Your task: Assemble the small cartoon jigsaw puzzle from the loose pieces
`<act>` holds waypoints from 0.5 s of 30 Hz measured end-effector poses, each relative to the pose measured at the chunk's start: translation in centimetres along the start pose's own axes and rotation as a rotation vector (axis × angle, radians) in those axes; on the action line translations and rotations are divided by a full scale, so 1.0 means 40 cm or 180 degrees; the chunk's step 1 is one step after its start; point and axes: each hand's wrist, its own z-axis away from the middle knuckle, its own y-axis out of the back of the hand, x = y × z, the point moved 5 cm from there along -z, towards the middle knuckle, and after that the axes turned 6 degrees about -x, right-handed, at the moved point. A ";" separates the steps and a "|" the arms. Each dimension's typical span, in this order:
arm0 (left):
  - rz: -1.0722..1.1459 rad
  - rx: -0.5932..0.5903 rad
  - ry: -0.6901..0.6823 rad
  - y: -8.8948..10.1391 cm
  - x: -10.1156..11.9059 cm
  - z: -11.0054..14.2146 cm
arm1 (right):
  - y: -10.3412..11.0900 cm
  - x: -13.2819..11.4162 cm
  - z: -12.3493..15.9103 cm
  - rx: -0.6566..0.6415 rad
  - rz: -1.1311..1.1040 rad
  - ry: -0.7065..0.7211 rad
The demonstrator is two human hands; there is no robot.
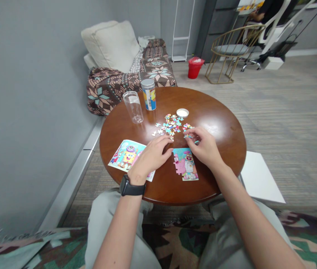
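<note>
Left hand (151, 155) noted on the round wooden table (220, 149), its fingers (164, 141) released, tips just beside the loose jigsaw pieces (171, 125) at frame centre. Right hand (203, 147) sits at the lower right of that pile, its fingers (193, 131) pinched on a small teal piece (188, 136). Partly assembled puzzle (185, 164) lies below and between both hands. Printed picture card (126, 158) lies at the table's lower left, partly under the left hand. Clear cylinder (133, 107), metal-lidded labelled jar (149, 95) and white round lid (182, 113) stand toward the table's far edge. Black smartwatch (132, 188) worn on left wrist.
</note>
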 end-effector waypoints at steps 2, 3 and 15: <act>0.0006 0.0021 -0.0006 -0.001 -0.001 0.000 | 0.000 -0.001 -0.001 -0.0022 0.0037 -0.0002; 0.0008 0.0025 -0.0007 -0.001 -0.001 0.000 | -0.001 0.000 -0.001 -0.0036 0.0025 -0.0028; -0.0004 0.0031 -0.0013 0.000 0.000 -0.001 | -0.007 0.015 0.001 -0.0136 -0.0314 -0.0391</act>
